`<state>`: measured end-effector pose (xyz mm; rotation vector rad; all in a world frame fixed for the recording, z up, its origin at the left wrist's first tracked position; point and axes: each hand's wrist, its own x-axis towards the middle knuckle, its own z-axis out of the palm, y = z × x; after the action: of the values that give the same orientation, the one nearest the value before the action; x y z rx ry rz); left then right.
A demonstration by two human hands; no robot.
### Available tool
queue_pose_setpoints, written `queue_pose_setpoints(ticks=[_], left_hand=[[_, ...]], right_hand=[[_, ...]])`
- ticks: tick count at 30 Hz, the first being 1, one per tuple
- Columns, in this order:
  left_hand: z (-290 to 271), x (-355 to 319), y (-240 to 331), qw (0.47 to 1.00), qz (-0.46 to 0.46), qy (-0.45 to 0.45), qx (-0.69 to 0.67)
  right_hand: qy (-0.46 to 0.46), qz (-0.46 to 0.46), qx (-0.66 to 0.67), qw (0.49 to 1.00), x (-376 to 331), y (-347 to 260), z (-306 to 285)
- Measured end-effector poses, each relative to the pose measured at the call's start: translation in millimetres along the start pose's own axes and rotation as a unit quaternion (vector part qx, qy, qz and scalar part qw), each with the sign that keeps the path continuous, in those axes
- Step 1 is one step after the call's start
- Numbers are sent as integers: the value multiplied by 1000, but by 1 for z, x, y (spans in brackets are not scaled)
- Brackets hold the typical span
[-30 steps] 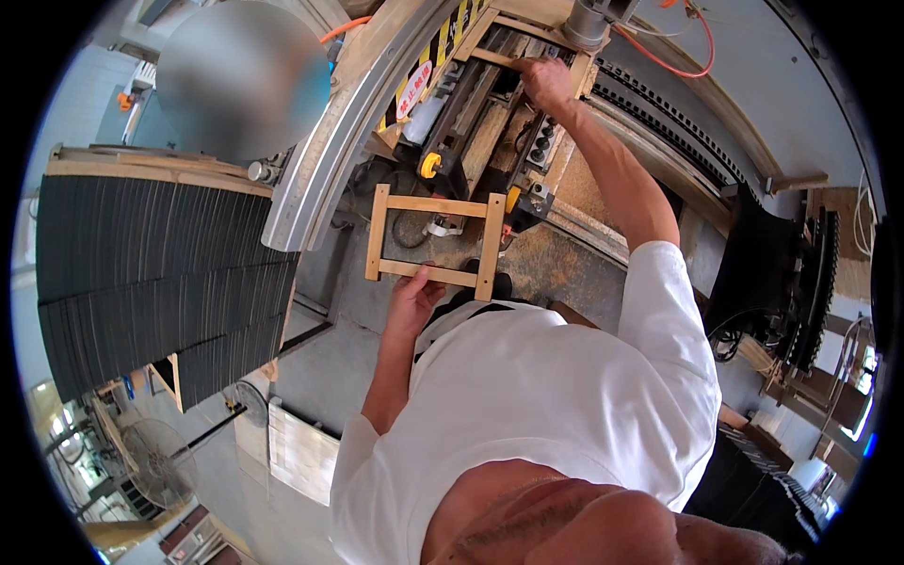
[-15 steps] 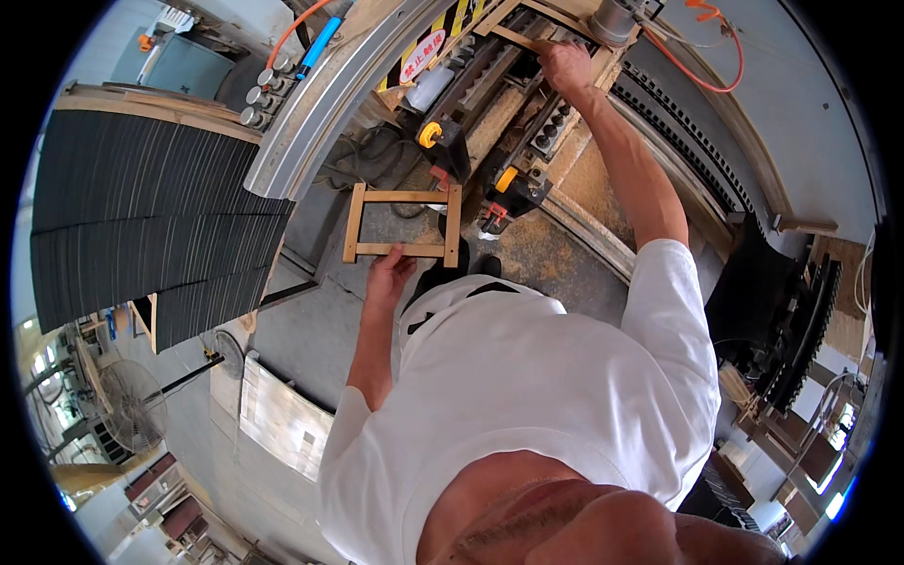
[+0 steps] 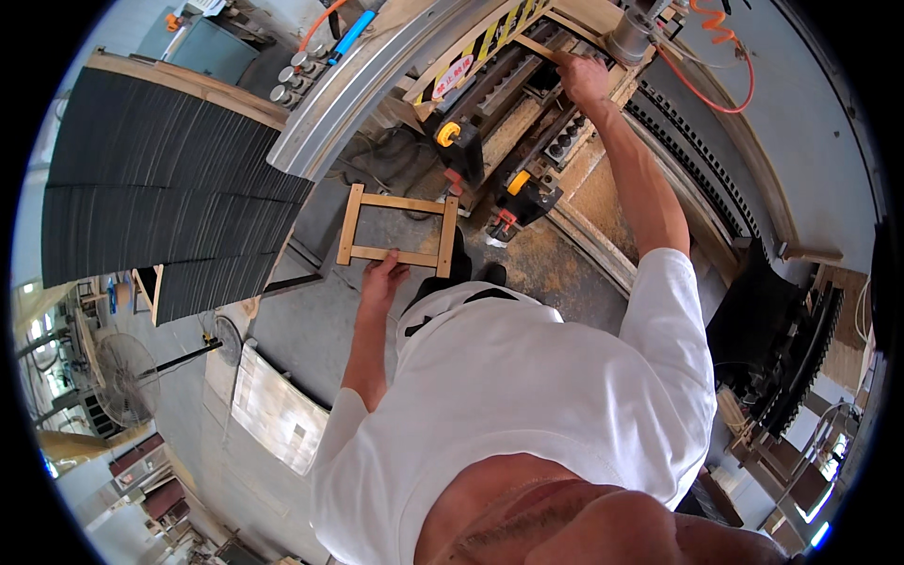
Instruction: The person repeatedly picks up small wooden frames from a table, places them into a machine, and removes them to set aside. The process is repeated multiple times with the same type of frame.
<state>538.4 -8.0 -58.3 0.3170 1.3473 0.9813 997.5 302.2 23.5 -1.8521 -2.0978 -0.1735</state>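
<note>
Worker in a white shirt (image 3: 527,377) spans two pieces of joinery, one per hand; nearest, the left hand (image 3: 381,281) pinches the lower rail of a small wooden frame (image 3: 405,202), thumb to one face and the other fingers largely hidden behind it; the frame hangs in the air just in front of the body, well apart from the machine. All four of its bars appear joined, so its assembly looks done; whether it needs further work cannot be told from here.

Farther out, the right hand (image 3: 584,80) reaches to a second wooden frame (image 3: 535,47) lying at the machine, fingers curled at its near bar (grip or mere touch, the angle does not tell); this one also looks put together, and handling of it seems under way rather than finished.

Around it stand yellow knobs (image 3: 449,133) on black blocks, a metal cylinder (image 3: 629,40) just beside the right hand and a striped board (image 3: 490,42) on the other side; sawdust (image 3: 556,268) litters the floor below; beyond, to the left, rises a tall stack of black strips (image 3: 169,188), with a round fan (image 3: 127,377) past it.
</note>
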Motion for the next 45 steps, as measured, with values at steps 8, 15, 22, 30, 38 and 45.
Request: queue_pose_setpoints(ticks=[8,15,22,30,38,45], left_hand=[[-37,-45,36,992,118,-12,37],[-147,-119,114,950,290,105,43],[-321,-194,216,841,477,247,-57],[-492,-156,380,858,425,288,-25],[-492,-65,433,858,370,333,128],[-448,-114,419,653,476,443,389]], right_hand=[[1,-4,-4,1000,3,-4,4],[-41,83,4,996,5,-24,-34],[171,13,365,915,-73,-214,-101],[-163,-84,422,888,-223,-449,-66],[-330,23,271,904,-311,-442,46],[-342,90,274,894,-347,-441,62]])
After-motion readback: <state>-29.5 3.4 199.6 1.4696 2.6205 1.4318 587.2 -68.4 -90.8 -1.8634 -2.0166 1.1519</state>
